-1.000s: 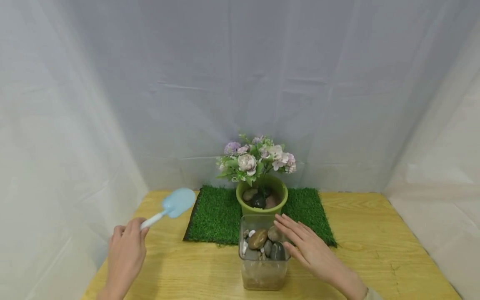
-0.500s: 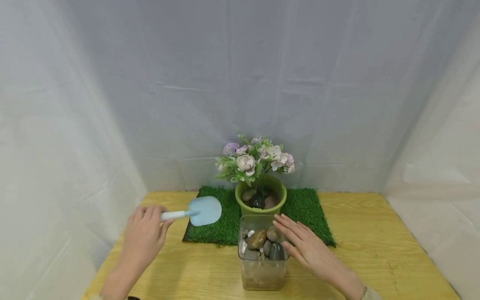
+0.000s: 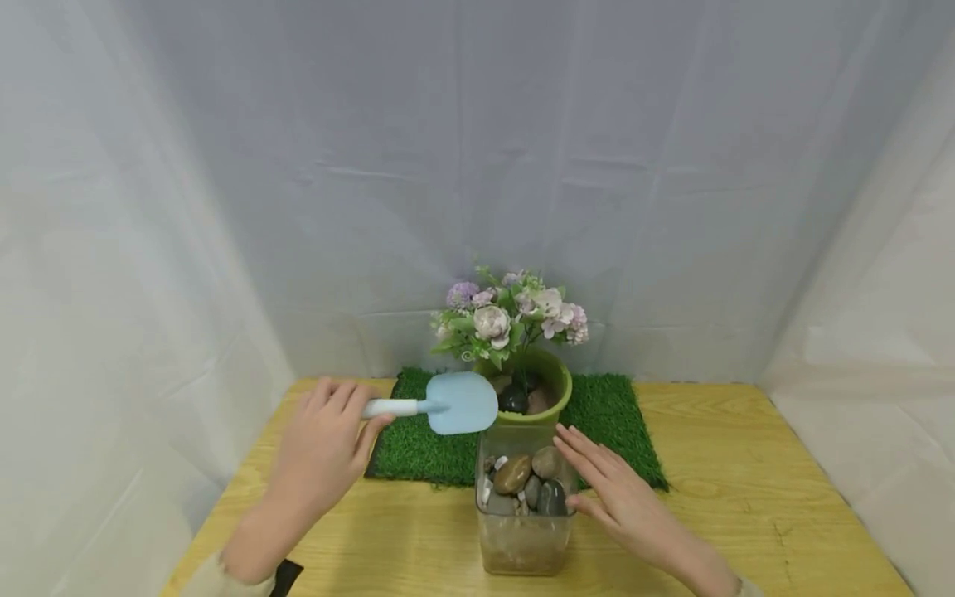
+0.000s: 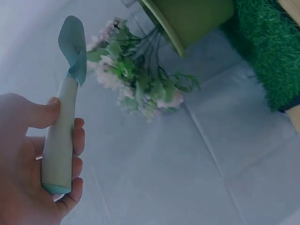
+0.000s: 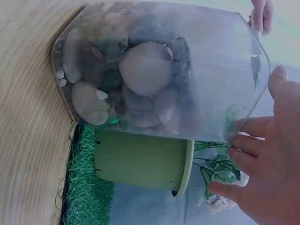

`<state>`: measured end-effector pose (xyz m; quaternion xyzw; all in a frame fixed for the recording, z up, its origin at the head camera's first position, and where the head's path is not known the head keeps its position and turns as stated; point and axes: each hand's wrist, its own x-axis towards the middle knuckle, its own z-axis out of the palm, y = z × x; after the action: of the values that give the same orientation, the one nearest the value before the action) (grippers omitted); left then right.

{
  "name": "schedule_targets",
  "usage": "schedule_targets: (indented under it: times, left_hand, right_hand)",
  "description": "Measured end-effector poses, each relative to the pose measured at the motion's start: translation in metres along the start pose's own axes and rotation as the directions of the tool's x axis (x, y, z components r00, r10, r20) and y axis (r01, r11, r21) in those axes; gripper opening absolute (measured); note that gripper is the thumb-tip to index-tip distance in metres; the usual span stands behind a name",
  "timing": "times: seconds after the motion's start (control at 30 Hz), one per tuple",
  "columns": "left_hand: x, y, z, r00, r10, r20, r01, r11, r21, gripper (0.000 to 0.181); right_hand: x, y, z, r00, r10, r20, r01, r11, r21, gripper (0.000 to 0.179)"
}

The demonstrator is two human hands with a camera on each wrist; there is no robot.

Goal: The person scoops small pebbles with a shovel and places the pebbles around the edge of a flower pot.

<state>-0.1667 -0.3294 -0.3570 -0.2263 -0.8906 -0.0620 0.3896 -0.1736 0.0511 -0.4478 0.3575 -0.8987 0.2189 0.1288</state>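
My left hand [image 3: 321, 448] grips the white handle of a small trowel [image 3: 462, 403], and its light blue blade hangs level in front of the flower pot's left rim. In the left wrist view the fingers curl round the trowel's handle [image 4: 60, 136]. My right hand [image 3: 634, 510] lies with straight fingers against the right side of a clear square container [image 3: 522, 547]. Several pebbles [image 5: 145, 68] fill the lower part of that container. Behind it a green pot [image 3: 563, 398] bears pink, white and purple flowers [image 3: 492, 323], with dark stones inside; the blade hides part of its rim.
A mat of artificial grass [image 3: 425, 456] lies under the pot on the wooden table [image 3: 746, 497]. Pale sheeting [image 3: 477, 166] hangs behind and on both sides. A black item [image 3: 287, 577] shows beside my left forearm.
My left hand has moved right with the trowel, from beyond the mat's left edge to the pot. The blade has swung level. My right hand has stayed at the container.
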Motion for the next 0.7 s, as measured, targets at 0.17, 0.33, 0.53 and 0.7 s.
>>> schedule_targets:
  times: [0.17, 0.33, 0.53, 0.7]
  left_hand:
    - [0.013, 0.015, -0.001, 0.997, 0.078, 0.03, -0.077, 0.997, -0.029, 0.056]
    - [0.022, 0.029, 0.001, 0.985, 0.134, 0.11, -0.133, 0.991, -0.012, 0.03]
    - [0.027, 0.046, 0.007, 0.954, 0.21, 0.212, -0.22, 0.975, 0.024, 0.026]
    - [0.029, 0.054, 0.011, 0.927, 0.258, 0.271, -0.275, 0.961, 0.024, 0.024]
  right_hand:
    - [-0.004, -0.001, -0.003, 1.0, -0.014, 0.027, 0.014, 1.0, -0.007, 0.08]
    - [-0.004, -0.002, -0.004, 0.999, 0.014, 0.052, -0.013, 1.0, -0.012, 0.083]
    - [-0.005, -0.001, -0.002, 0.999, 0.022, 0.049, -0.021, 1.0, -0.012, 0.083]
    - [-0.006, -0.001, -0.002, 0.998, 0.025, 0.054, -0.026, 0.999, 0.02, 0.082]
